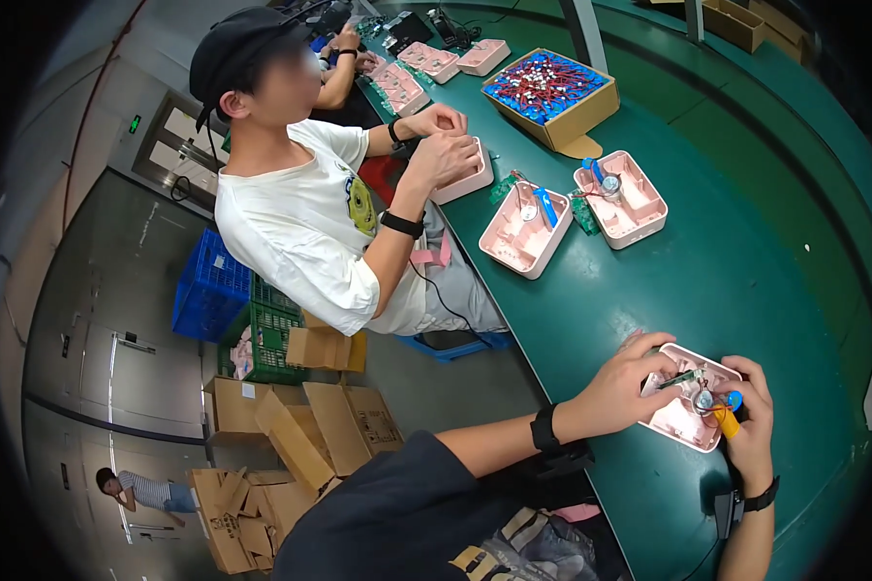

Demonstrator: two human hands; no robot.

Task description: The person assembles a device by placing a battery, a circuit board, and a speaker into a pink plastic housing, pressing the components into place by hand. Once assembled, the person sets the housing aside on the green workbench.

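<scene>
Head view: from where I stand, a small pink plastic housing (683, 418) sits between the left hand (632, 376) and the right hand (756, 421), open side up, over the green worktop (775, 310); whether its underside touches the surface is hidden.
Left hand grip: fingers and thumb look pinched on the end of a narrow circuit board (682, 379), just over the housing's near wall.
Right hand grip: curled around the opposite wall, fingers at the far corner, thumb low beside a yellow piece (727, 422) whose kind I can't make out.
Shell: light and stiff, I'd judge, with smooth walls that could slide under dry fingers; the outer wall inside the right hand's curl seems the safest hold.
Board: likely thin, rigid and easily harmed; best taken by its edges, as the left hand appears to do, clear of parts and solder.
Round metal component: it looks like a motor (704, 398), between the two hands, probably the densest bit; hold by its rim.
Red wires: the red wires (717, 408), close by the right thumb, look limp and snag-prone; poor handles, since a tug might strain their joints.
Blue piece: the blue part (734, 399) against the right hand's fingers could be a wrapped cell, better cradled than squeezed.
</scene>
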